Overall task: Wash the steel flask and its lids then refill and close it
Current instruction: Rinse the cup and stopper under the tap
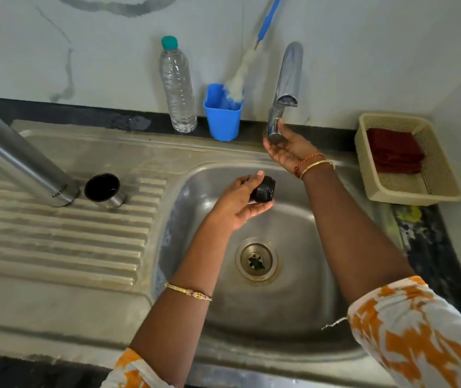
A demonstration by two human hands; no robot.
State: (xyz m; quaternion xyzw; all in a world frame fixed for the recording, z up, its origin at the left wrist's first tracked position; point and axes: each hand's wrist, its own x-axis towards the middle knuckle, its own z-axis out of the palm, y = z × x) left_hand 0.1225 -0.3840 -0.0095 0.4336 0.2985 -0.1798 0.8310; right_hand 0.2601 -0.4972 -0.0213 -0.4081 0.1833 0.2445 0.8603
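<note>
Early stage. Left hand (240, 201) grips black inner lid (263, 189) over sink (302, 275). Right hand (288, 148) cupped at tap (286, 88) handle; no water visible. Flask (22, 161), steel cap (105, 191) on drainboard. Refill, closing left.

Near the base of the steel flask (19, 161) standing on the sink's drainboard, dark letters run along its side: "MILT", the rest hidden. Nothing else can be read.
</note>
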